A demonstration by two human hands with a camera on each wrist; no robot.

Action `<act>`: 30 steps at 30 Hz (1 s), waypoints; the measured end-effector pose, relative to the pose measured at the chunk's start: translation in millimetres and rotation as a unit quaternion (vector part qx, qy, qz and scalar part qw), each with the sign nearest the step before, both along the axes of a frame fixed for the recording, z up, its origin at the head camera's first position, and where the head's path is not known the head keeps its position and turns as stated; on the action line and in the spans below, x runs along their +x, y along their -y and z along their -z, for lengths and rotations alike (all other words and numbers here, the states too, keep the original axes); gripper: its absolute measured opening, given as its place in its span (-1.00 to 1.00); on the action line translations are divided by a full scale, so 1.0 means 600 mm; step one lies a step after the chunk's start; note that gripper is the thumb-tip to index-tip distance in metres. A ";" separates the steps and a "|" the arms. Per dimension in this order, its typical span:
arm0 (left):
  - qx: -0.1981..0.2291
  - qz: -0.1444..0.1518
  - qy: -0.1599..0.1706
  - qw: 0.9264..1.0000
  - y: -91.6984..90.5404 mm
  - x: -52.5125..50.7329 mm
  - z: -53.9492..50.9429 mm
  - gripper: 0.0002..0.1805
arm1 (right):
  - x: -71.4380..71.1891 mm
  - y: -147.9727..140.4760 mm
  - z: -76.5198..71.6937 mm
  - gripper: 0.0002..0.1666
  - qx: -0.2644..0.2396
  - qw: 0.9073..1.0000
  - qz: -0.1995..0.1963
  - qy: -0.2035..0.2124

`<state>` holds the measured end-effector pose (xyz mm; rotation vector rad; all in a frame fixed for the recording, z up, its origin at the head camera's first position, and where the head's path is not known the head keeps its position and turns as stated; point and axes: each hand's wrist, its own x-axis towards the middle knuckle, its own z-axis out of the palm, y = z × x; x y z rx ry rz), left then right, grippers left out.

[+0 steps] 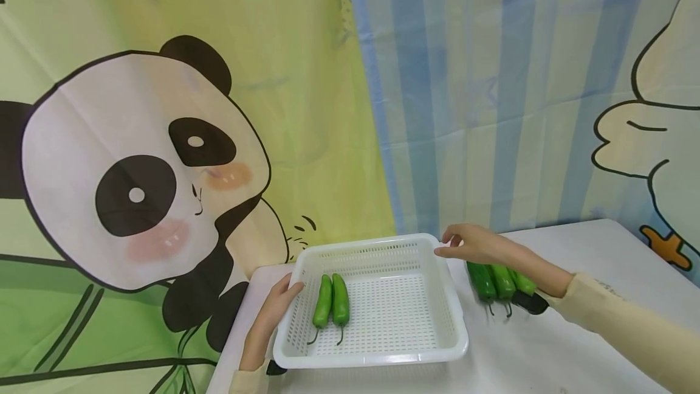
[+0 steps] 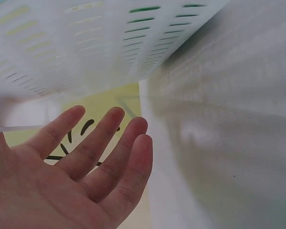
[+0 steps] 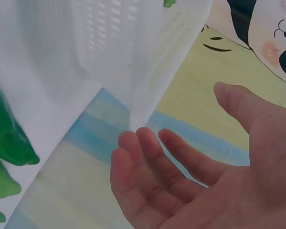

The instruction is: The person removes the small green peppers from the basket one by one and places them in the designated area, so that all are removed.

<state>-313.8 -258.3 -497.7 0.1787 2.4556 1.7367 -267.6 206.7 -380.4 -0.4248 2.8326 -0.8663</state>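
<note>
A white perforated plastic basket [image 1: 383, 359] sits on the table, with two long green peppers [image 1: 340, 300] side by side at its left. My left hand [image 1: 271, 309] is at the basket's left rim, thumb over the edge. Its fingers [image 2: 133, 157] stretch out below the outer wall in the left wrist view. By the far right corner is my right hand [image 1: 473, 243], thumb and fingers apart; in the right wrist view nothing lies between them. Several green peppers [image 1: 483, 284] rest on the table below the right forearm, partly hidden by it.
The white-covered table [image 1: 590, 248] extends to the right of the basket. Behind it hangs a printed curtain [image 1: 322, 108] with a panda and blue stripes. A dark wrist device [image 1: 529, 303] sits under the right sleeve, near the loose peppers.
</note>
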 end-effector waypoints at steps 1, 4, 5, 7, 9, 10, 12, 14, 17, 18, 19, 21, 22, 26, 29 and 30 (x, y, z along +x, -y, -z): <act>0.001 0.000 0.001 1.000 0.000 0.000 -0.001 -0.47 | 0.000 0.004 -0.002 -0.35 0.001 1.000 -0.002 0.001; 0.004 0.001 0.002 1.000 0.000 0.001 -0.002 -0.45 | 0.000 0.020 -0.009 -0.35 0.001 1.000 -0.010 0.000; 0.005 0.001 0.002 1.000 0.000 0.001 -0.002 -0.45 | -0.001 0.026 -0.011 -0.35 0.002 1.000 -0.013 0.000; 0.008 0.003 0.003 1.000 0.000 0.001 -0.001 -0.45 | -0.003 0.039 -0.013 -0.36 0.002 1.000 -0.018 -0.001; 0.010 0.002 0.003 1.000 0.000 0.001 0.000 -0.45 | -0.005 0.051 -0.012 -0.37 0.006 1.000 -0.023 -0.004; 0.010 0.003 0.002 1.000 0.000 0.002 0.001 -0.45 | -0.005 0.057 -0.011 -0.39 0.007 1.000 -0.025 -0.004; 0.011 0.004 0.002 1.000 0.000 0.001 0.002 -0.45 | -0.007 0.068 -0.008 -0.41 0.009 0.999 -0.031 -0.005; 0.010 0.004 0.001 1.000 0.000 0.001 0.002 -0.46 | -0.008 0.078 -0.004 -0.45 0.010 0.999 -0.036 -0.003; 0.012 0.005 0.001 1.000 -0.001 0.000 0.002 -0.46 | -0.010 0.092 0.000 -0.47 0.008 0.999 -0.047 0.002; 0.012 0.006 0.001 1.000 -0.001 0.000 0.001 -0.46 | -0.010 0.096 0.000 -0.47 0.006 0.999 -0.051 0.003; 0.012 0.006 0.000 1.000 -0.001 0.000 0.001 -0.46 | -0.011 0.101 0.000 -0.48 0.005 0.999 -0.053 0.006; 0.012 0.006 0.000 1.000 -0.001 0.001 0.000 -0.46 | -0.011 0.110 0.000 -0.48 0.003 0.998 -0.057 0.007; 0.011 0.006 -0.001 1.000 -0.001 0.001 -0.001 -0.46 | -0.012 0.114 0.000 -0.49 0.003 0.998 -0.061 0.006; 0.011 0.007 0.000 1.000 -0.002 0.003 -0.002 -0.45 | -0.014 0.132 0.001 -0.50 -0.006 0.997 -0.072 0.009; 0.012 0.008 0.001 1.000 -0.003 0.004 -0.002 -0.44 | -0.018 0.147 0.005 -0.50 -0.011 0.997 -0.081 0.015; 0.013 0.009 0.001 1.000 -0.003 0.005 -0.002 -0.44 | -0.019 0.152 0.007 -0.50 -0.010 0.997 -0.081 0.016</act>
